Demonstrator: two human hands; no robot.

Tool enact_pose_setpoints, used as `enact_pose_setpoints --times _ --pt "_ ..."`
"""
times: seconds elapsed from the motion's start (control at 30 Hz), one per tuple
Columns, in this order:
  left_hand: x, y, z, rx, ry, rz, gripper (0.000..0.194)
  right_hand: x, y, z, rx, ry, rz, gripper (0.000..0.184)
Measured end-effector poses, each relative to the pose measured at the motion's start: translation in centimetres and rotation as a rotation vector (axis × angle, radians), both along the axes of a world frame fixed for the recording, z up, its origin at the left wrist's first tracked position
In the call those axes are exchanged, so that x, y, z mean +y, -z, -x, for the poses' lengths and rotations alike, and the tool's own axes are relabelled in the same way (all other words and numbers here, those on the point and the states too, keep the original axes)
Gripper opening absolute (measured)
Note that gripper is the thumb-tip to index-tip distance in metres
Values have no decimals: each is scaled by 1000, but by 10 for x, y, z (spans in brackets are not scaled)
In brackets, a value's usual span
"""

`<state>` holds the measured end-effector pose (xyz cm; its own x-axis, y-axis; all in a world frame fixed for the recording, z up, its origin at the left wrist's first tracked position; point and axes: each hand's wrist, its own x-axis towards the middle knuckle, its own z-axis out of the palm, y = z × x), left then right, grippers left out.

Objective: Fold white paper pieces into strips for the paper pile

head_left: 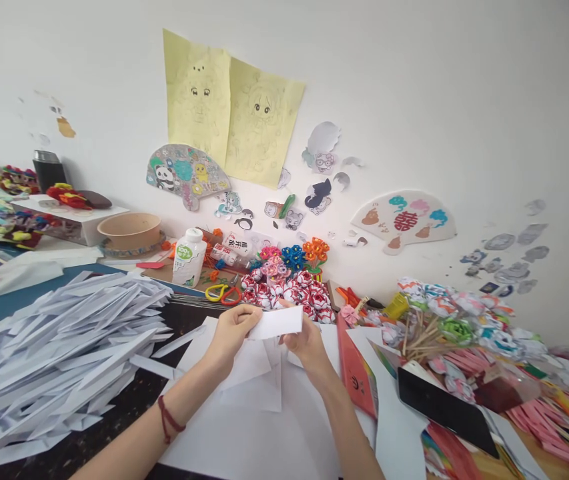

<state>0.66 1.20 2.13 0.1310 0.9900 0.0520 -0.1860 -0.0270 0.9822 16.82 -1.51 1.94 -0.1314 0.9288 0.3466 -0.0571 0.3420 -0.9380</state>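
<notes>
While the left hand [231, 333] and right hand [308, 343] pinch a small white paper rectangle [279, 323] above flat white paper sheets [304, 427], keep its edges flush; light pressure probably beats squeezing tbh.

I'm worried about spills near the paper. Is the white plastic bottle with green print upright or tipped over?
Upright: the white plastic bottle with green print stands with its rounded white cap uppermost.

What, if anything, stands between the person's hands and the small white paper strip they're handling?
Nothing visible. The left hand and right hand both hold the white paper strip directly, near opposite ends. The loose white sheets lie beneath, on the table, not between.
</notes>
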Motion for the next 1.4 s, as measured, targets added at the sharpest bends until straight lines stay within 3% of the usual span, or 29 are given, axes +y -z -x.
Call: enact_pose_setpoints --times 0.1,0.2,0.37,0.47,0.7,0.83,1.0,1.27,1.4 --pt "-2 1 -2 -56 4 54 32 -2 -2 -1 5 26 12 65" --pt "0 0 1 54 58 -10 31 0 0 -2 11 57 23 59" --pt "5 -5 10 472 70 -464 48 5 5 -9 -5 114 39 55" --pt "4 -9 13 601 148 -609 54 7 9 -13 -60 131 55 55" --pt "2 -10 11 768 157 -704 24 9 9 -20 -51 123 107 48" --pt "4 -9 12 850 17 -722 26 3 -3 -20 -5 20 176 40" --pt "2 -7 11 871 9 -762 17 -1 -4 -11 73 -101 224 33" --pt "-4 7 5 1064 -129 -773 28 3 11 7 223 78 285 57" --pt "-5 8 2 1129 -68 -783 29 4 16 13 250 159 282 46"
